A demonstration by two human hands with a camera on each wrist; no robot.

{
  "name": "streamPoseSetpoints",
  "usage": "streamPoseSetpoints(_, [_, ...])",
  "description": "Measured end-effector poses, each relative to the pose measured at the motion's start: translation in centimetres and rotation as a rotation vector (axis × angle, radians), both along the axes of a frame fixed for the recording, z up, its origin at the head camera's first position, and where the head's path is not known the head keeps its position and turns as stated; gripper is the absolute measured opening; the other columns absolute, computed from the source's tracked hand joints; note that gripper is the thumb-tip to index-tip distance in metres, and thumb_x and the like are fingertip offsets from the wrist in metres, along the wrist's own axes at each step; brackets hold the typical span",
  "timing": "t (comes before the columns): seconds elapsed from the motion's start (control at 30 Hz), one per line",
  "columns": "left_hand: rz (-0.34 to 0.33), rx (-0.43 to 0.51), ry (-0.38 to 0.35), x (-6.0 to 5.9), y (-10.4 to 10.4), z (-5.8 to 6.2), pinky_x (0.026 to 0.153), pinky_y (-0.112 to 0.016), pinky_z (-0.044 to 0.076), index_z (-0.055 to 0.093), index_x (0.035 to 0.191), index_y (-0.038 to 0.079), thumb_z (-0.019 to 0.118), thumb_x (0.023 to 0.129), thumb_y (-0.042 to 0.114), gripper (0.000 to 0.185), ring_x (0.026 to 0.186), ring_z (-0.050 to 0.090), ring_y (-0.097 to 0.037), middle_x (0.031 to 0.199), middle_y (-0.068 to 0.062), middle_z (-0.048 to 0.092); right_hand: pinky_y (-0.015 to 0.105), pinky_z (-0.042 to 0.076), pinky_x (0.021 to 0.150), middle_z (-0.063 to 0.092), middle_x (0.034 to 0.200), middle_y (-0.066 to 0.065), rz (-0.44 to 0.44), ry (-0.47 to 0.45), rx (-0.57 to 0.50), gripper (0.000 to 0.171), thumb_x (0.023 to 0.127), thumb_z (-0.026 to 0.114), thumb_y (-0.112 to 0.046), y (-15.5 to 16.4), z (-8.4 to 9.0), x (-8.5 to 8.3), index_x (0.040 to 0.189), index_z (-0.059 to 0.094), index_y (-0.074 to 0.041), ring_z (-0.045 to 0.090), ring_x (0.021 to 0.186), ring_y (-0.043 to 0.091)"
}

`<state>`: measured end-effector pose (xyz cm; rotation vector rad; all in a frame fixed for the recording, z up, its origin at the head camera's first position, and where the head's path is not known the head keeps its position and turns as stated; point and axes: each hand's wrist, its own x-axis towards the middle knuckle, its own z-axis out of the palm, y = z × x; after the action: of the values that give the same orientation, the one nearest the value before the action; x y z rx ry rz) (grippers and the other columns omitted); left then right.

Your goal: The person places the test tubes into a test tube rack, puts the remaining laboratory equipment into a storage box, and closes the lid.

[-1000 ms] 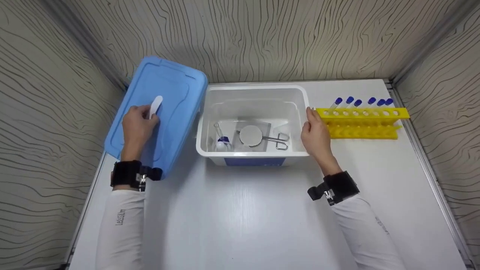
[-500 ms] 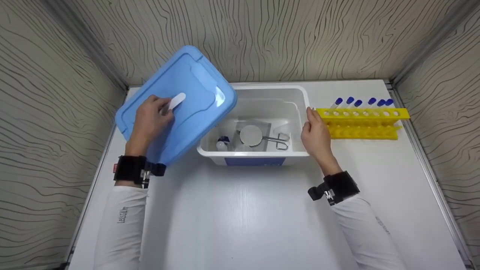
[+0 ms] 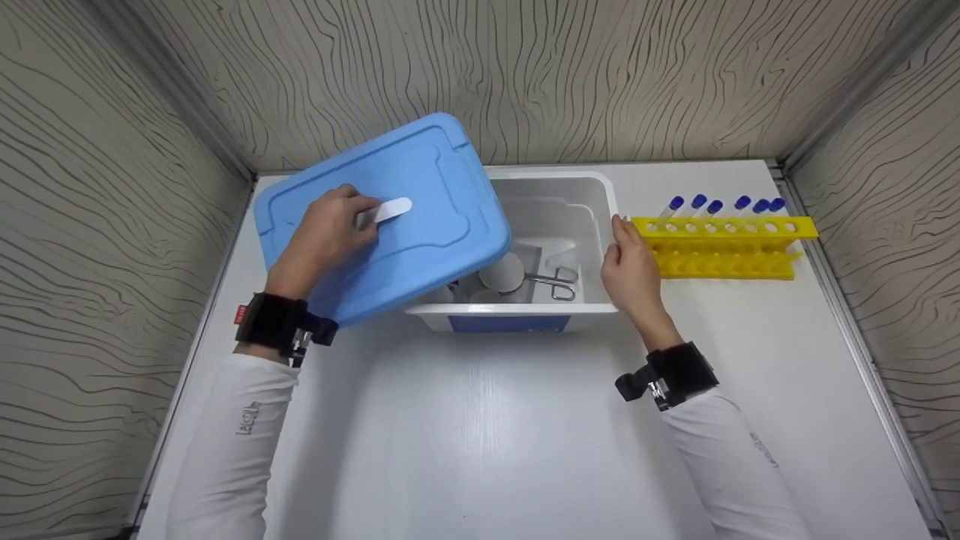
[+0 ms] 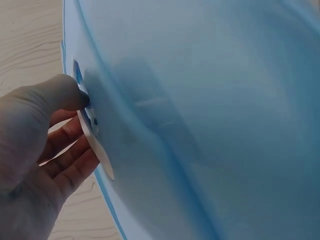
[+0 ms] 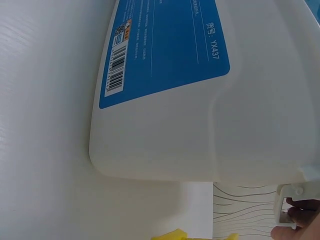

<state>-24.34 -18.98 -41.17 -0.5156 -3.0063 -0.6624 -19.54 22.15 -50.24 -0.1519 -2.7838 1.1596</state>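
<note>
My left hand (image 3: pixel 330 231) pinches the white handle (image 3: pixel 394 208) of a blue lid (image 3: pixel 442 225). Tilted, the lid spans the left part of a white plastic box (image 3: pixel 551 177) and hides some of what lies inside. In the left wrist view, thumb and fingers close on the handle (image 4: pixel 102 155) from both sides. At the box's right rim, my right hand (image 3: pixel 634 270) grips a white latch (image 5: pixel 279 205). A round white disc (image 3: pixel 510 271) on a grey square and metal loop-handled tongs (image 3: pixel 564 291) lie in the box.
Close right of the right hand stands a yellow test tube rack (image 3: pixel 724 266); several blue-capped test tubes (image 3: pixel 699 201) are in it. Patterned walls (image 3: pixel 600 82) enclose the white table (image 3: pixel 465 420) at the back and sides. A blue label (image 5: pixel 170 45) covers the box's front.
The lid has moved right with my left hand and turned clockwise, from beside the box to over its left part. My right hand has stayed at the box's rim.
</note>
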Motion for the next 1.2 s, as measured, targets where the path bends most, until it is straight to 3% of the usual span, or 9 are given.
streamPoseSetpoints(0.23, [-0.061, -0.044, -0.017, -0.3, 2.0, 0.5, 0.085, -0.043, 0.051, 0.069, 0.124, 0.005, 0.062, 0.088, 0.009, 0.037, 0.096, 0.059, -0.030, 0.106, -0.015, 0.064, 0.053, 0.027, 0.122, 0.037, 0.156, 0.025, 0.001, 0.023, 0.003, 0.051, 0.101, 0.041, -0.005, 0.0, -0.1, -0.1, 0.150, 0.035, 0.003, 0.033, 0.147, 0.041])
streamPoseSetpoints(0.6, [-0.162, -0.076, -0.021, -0.6, 4.7, 0.4, 0.090, -0.043, 0.053, 0.069, 0.125, 0.006, 0.062, 0.088, 0.009, 0.037, 0.101, 0.062, -0.031, 0.108, -0.015, 0.065, 0.052, 0.026, 0.123, 0.035, 0.158, 0.024, 0.011, 0.009, -0.008, 0.051, 0.102, 0.040, -0.007, -0.5, -0.1, -0.1, 0.152, 0.033, 0.001, 0.032, 0.148, 0.040])
streamPoseSetpoints(1.0, [-0.213, -0.143, -0.089, -0.9, 8.0, -0.7, 0.089, -0.040, 0.053, 0.069, 0.125, 0.010, 0.064, 0.090, 0.008, 0.036, 0.100, 0.062, -0.029, 0.110, -0.012, 0.066, 0.052, 0.025, 0.123, 0.031, 0.160, 0.022, 0.025, -0.027, -0.024, 0.052, 0.104, 0.039, -0.009, -0.6, 0.1, -0.1, 0.154, 0.029, -0.001, 0.029, 0.150, 0.039])
streamPoseSetpoints(1.2, [-0.254, -0.175, -0.086, -0.9, 9.4, -1.0, 0.089, -0.039, 0.055, 0.068, 0.126, 0.010, 0.065, 0.088, 0.007, 0.038, 0.100, 0.063, -0.028, 0.110, -0.013, 0.066, 0.052, 0.024, 0.123, 0.030, 0.161, 0.021, 0.018, -0.036, -0.026, 0.052, 0.104, 0.039, -0.010, -0.6, 0.1, 0.0, 0.154, 0.029, -0.002, 0.028, 0.150, 0.038])
